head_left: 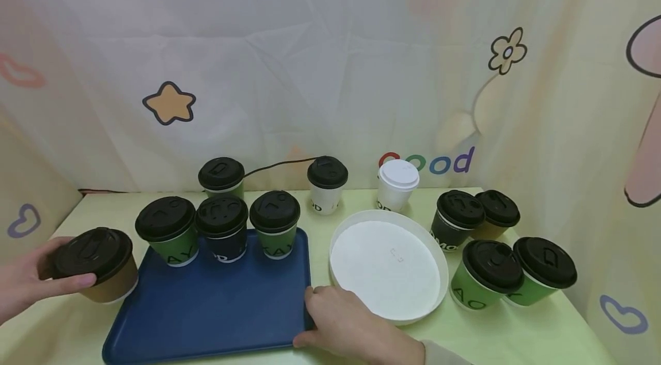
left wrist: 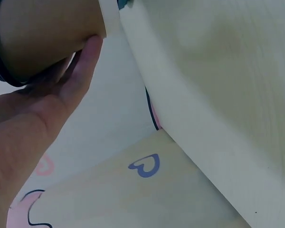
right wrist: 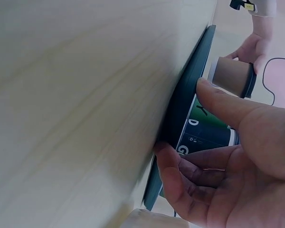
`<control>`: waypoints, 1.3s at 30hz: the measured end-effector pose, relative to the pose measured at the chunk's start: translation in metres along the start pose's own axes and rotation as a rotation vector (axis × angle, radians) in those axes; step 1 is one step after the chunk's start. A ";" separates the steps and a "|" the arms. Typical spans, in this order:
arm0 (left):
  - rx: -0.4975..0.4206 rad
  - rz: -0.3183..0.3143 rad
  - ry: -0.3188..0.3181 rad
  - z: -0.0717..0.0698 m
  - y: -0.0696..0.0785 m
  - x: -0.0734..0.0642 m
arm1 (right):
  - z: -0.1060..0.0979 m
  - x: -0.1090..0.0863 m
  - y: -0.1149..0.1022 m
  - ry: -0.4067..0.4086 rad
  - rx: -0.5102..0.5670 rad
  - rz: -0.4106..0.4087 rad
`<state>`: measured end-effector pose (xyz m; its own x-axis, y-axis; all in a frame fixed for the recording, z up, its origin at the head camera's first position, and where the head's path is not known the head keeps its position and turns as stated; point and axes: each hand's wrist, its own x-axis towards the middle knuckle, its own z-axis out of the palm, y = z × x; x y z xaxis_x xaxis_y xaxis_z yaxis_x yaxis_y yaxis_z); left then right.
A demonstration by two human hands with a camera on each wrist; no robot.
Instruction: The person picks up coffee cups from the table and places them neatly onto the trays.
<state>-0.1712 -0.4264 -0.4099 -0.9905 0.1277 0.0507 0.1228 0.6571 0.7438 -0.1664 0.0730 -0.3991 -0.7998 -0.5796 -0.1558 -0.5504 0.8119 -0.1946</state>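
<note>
At the left, my left hand (head_left: 41,279) grips a brown paper coffee cup (head_left: 105,284) with a black lid, thumb and fingers around its side. The cup is upright beside the left edge of a blue tray (head_left: 217,313), overlapping that edge in the head view. My right hand (head_left: 343,319) holds the tray's right rim near its front corner; in the right wrist view, the thumb lies over the rim and curled fingers reach its underside. Along the back of the tray stand a green cup (head_left: 175,247), a black cup (head_left: 227,245) and another green cup (head_left: 277,241), all black-lidded.
A round white tray (head_left: 389,267) lies right of my right hand. Behind stand a green cup (head_left: 222,175), a black-lidded white cup (head_left: 326,195) and a white-lidded cup (head_left: 395,190). At the right are a black cup (head_left: 449,227), a brown cup (head_left: 490,230) and green cups (head_left: 472,287).
</note>
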 end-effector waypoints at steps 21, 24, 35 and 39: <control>0.009 0.012 -0.251 0.037 0.048 -0.001 | 0.001 -0.001 0.001 -0.012 0.006 -0.004; -0.013 -0.003 -0.277 0.041 0.050 0.004 | 0.001 -0.001 0.001 -0.010 0.009 -0.001; -0.127 -0.096 -0.349 0.047 0.056 0.009 | 0.000 0.003 0.001 -0.062 0.030 0.027; -0.126 -0.089 -0.356 0.046 0.055 0.008 | -0.001 0.001 0.001 -0.049 0.026 0.014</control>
<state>-0.1691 -0.3552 -0.3995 -0.9110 0.3385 -0.2357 0.0069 0.5838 0.8119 -0.1681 0.0735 -0.3988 -0.7946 -0.5713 -0.2056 -0.5323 0.8183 -0.2168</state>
